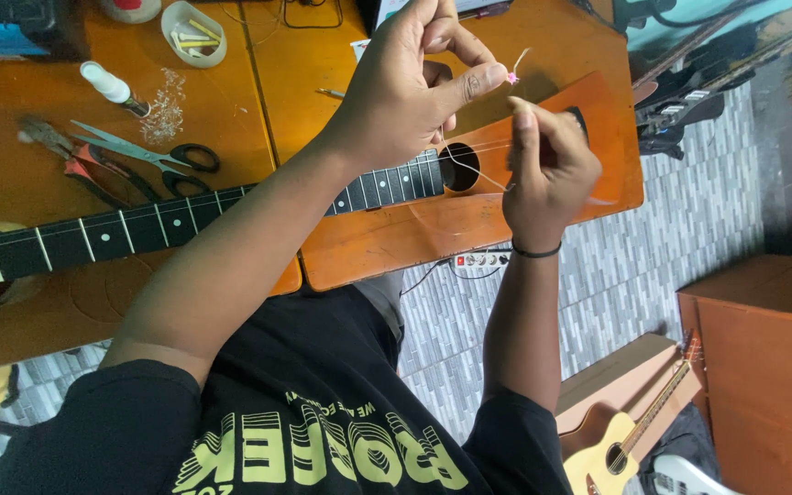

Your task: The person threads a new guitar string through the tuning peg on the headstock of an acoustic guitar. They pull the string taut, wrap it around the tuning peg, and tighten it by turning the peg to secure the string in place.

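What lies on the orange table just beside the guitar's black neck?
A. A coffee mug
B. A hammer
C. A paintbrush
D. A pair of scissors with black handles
D: a pair of scissors with black handles lies on the orange table just above the guitar neck, while both hands, the left hand and the right hand, work a thin string over the guitar's body.

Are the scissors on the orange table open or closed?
Open. The scissors lie flat on the table with their two blades spread apart.
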